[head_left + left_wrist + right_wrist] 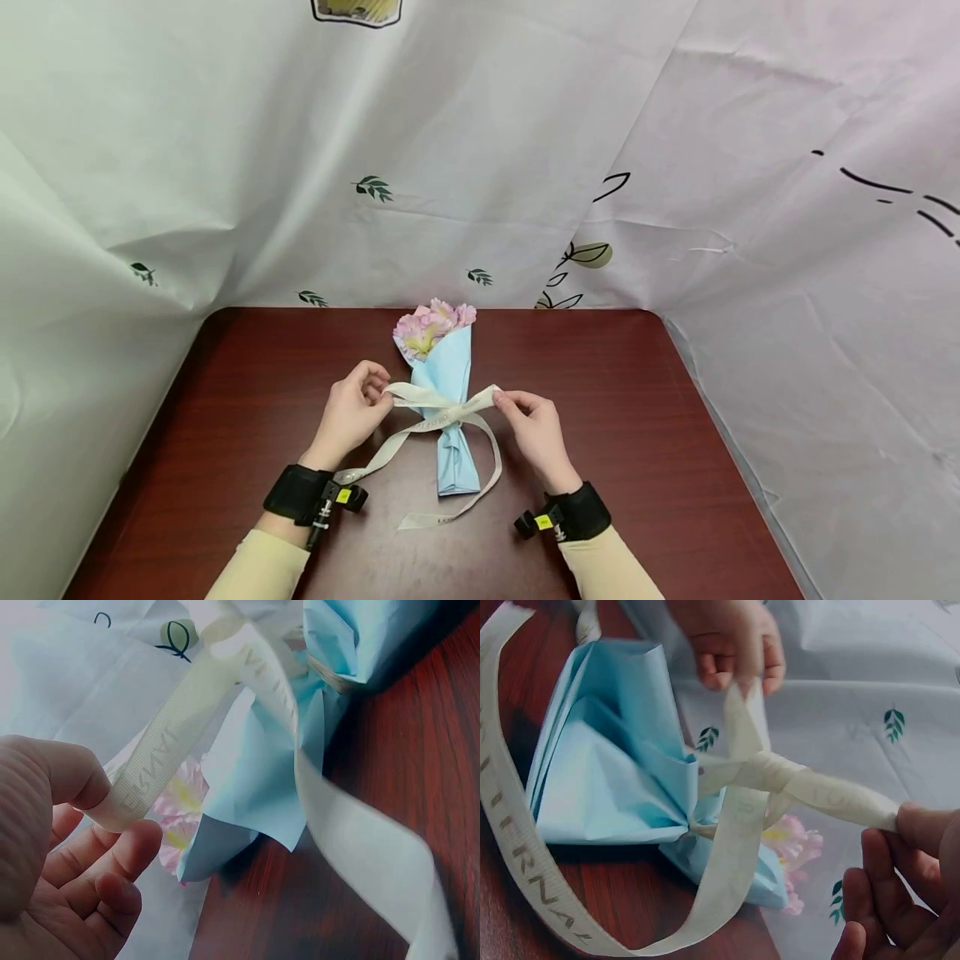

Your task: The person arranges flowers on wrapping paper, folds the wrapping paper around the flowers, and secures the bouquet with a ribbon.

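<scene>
A small bouquet of pink flowers (435, 323) wrapped in light blue paper (450, 367) lies on the table, blooms toward the back edge. Around its narrow waist runs a cream ribbon (450, 414) with printed letters, crossed in a knot with a loop to each side. My left hand (356, 410) pinches the left loop between thumb and fingers. On the other side, my right hand (534, 433) pinches the right loop's end. In the right wrist view the knot (769, 771) stands between both hands. Two loose ribbon tails hang down, one curving past the wrapped stem end.
The dark red-brown table (600, 367) has rounded back corners. A white cloth (480, 150) with leaf prints hangs behind it and along both sides. Each wrist wears a black strap (300, 493) with a small camera.
</scene>
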{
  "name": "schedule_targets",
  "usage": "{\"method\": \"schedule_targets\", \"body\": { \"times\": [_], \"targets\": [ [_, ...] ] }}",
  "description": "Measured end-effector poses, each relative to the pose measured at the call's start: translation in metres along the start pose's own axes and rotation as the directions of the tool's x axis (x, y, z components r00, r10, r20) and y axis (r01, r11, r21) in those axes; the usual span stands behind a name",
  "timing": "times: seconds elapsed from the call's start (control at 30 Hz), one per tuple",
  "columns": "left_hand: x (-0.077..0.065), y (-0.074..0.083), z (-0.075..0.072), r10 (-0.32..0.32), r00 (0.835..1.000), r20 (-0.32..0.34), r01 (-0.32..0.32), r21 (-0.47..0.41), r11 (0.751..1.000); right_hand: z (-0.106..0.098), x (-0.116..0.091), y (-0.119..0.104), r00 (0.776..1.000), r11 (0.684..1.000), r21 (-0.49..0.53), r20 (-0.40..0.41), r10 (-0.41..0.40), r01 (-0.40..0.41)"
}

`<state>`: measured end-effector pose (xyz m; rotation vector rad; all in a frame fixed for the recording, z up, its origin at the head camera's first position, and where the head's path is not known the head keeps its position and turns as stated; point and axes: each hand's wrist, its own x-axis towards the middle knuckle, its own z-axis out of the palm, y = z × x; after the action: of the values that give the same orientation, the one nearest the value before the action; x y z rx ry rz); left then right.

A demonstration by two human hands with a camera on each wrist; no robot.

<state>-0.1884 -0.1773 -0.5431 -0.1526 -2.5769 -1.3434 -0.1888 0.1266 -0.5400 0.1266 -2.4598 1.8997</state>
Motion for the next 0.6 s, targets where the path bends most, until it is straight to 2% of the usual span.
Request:
{"method": "schedule_targets", "body": {
  "times": [0.13, 0.37, 0.6],
  "targets": [
    [0.000, -0.002, -0.003, -0.004, 1.000, -0.007, 0.004, 0.017, 1.000, -0.002, 0.002, 0.001, 0.998, 0.990, 0.124, 0.029, 0.060, -0.063],
    [-0.001, -0.002, -0.003, 0.002, 1.000, 0.012, -0.002, 0.010, 1.000, 0.000, 0.007, 0.006, 0.995, 0.962, 0.257, 0.072, 0.075, -0.091],
    [0.000, -0.003, -0.002, 0.018, 1.000, -0.008, -0.018, 0.027, 0.999, 0.002, 0.013, 0.005, 0.993, 0.963, 0.253, 0.090, 0.071, -0.092]
  ]
}}
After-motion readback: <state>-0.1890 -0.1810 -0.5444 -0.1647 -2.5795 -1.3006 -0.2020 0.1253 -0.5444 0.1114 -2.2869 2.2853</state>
